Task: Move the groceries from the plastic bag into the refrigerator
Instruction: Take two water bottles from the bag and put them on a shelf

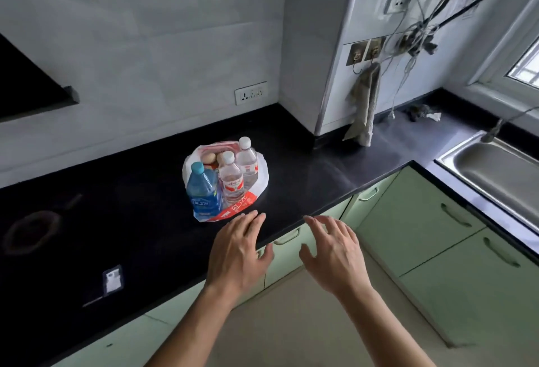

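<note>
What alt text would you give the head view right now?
The left hand and right hand hover open near a plastic bag on the black countertop. The bag holds a blue bottle, two clear water bottles and eggs. No refrigerator shows.

Plastic bag (262,183) stands near front edge of counter (131,206); three upright bottles (232,181) crowd its open mouth. Bare counter left, right and behind the bag. Hanging cloth (364,107) and sink (495,168) well apart, toward right end.
</note>
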The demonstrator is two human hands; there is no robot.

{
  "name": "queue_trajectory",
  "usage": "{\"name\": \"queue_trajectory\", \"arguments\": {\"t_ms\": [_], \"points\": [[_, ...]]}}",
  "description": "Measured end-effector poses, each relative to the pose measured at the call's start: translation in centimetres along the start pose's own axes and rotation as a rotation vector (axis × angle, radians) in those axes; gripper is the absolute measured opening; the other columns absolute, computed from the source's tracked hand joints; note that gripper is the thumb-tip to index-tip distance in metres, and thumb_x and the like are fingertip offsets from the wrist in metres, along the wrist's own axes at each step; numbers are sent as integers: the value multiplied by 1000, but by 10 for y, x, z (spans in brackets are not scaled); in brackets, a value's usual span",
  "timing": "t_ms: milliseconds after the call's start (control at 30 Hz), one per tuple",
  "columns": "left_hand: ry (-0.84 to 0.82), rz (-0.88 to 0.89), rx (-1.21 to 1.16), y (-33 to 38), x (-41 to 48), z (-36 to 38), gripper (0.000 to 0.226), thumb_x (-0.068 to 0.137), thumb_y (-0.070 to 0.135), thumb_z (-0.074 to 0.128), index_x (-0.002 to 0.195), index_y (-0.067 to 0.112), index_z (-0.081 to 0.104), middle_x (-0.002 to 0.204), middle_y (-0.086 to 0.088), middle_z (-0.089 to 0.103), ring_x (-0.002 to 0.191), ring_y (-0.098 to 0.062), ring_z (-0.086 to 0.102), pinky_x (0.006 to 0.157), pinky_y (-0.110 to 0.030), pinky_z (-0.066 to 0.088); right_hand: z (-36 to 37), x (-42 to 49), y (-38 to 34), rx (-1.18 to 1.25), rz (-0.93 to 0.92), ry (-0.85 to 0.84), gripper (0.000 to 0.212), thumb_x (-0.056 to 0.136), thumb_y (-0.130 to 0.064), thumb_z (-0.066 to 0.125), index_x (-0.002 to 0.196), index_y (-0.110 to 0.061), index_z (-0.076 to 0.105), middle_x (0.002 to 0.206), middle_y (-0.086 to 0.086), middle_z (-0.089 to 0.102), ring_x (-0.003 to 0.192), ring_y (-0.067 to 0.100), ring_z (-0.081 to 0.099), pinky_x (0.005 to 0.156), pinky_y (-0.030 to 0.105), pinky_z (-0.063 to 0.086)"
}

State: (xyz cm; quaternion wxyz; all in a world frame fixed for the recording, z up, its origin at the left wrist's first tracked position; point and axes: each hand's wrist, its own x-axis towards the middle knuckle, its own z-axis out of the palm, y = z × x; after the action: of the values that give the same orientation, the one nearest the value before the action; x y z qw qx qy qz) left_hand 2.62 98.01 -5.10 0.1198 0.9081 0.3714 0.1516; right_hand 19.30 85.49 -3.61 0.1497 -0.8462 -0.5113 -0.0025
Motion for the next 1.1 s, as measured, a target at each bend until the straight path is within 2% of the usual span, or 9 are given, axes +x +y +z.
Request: {"name": "queue_trajectory", "arguments": {"t_ms": [67, 200, 400, 567, 667, 767, 867, 967, 1100], "points": [[7, -33, -2, -7, 12, 6, 63, 84, 48, 50, 139, 17, 53, 142, -2, 56, 132, -19, 50, 108, -37, 43, 9, 23, 1, 27, -21, 9, 56, 79, -41, 62, 132, -23, 58, 121, -2, 62, 112, 23, 60, 98, 40, 47], [41, -104, -35, -21, 36, 20, 61, 82, 46, 52, 134, 14, 58, 136, -2, 60, 126, -19, 55, 105, -37, 46, 29, 71, 7, 74, -107, 16, 53, 79, -41, 55, 127, -19, 62, 114, -2, 64, 109, 24, 61, 93, 40, 51], [51, -219, -19, -30, 75, 40, 63, 84, 47, 50, 139, 17, 52, 137, 0, 57, 127, -17, 54, 102, -37, 47, 48, 145, 15, 140, -222, -57, 52, 76, -38, 60, 125, -20, 63, 114, -3, 64, 109, 25, 61, 95, 42, 51], [98, -384, -7, -19, 107, 51, 63, 85, 51, 46, 141, 22, 49, 140, 3, 55, 129, -14, 52, 107, -32, 45, 57, 227, 33, 169, -365, -158, 53, 79, -38, 62, 129, -21, 62, 115, -4, 63, 110, 24, 61, 96, 40, 49], [136, -478, -12, -14, 116, 60, 63, 85, 51, 47, 141, 22, 49, 141, 3, 54, 129, -13, 51, 106, -31, 46, 62, 269, 39, 217, -443, -268, 55, 84, -38, 63, 137, -23, 55, 125, -2, 60, 117, 24, 56, 97, 40, 49], [223, -608, -77, -8, 121, 70, 57, 87, 44, 55, 139, 20, 50, 141, 4, 54, 130, -12, 51, 105, -30, 47, 72, 304, 36, 386, -446, -416, 62, 85, -36, 70, 142, -24, 48, 134, 0, 55, 118, 24, 55, 93, 35, 49], [350, -754, -144, 3, 127, 79, 58, 83, 30, 70, 136, 16, 51, 136, 1, 58, 126, -11, 54, 103, -22, 44, 91, 325, 25, 537, -477, -518, 70, 82, -35, 78, 143, -27, 45, 134, -2, 54, 103, 23, 63, 83, 27, 52], [468, -893, -208, 8, 137, 84, 66, 81, 27, 76, 140, 12, 48, 139, -1, 56, 127, -6, 50, 102, -21, 42, 108, 332, 14, 635, -512, -562, 74, 79, -31, 82, 143, -26, 45, 135, -4, 54, 111, 6, 51, 84, 7, 37], [587, -1018, -417, 1, 153, 97, 73, 84, 30, 74, 147, 19, 39, 142, 1, 54, 131, -8, 50, 106, -28, 46, 123, 337, 6, 712, -546, -609, 77, 76, -28, 85, 141, -29, 44, 133, -15, 48, 119, 0, 42, 85, 1, 33]]}}
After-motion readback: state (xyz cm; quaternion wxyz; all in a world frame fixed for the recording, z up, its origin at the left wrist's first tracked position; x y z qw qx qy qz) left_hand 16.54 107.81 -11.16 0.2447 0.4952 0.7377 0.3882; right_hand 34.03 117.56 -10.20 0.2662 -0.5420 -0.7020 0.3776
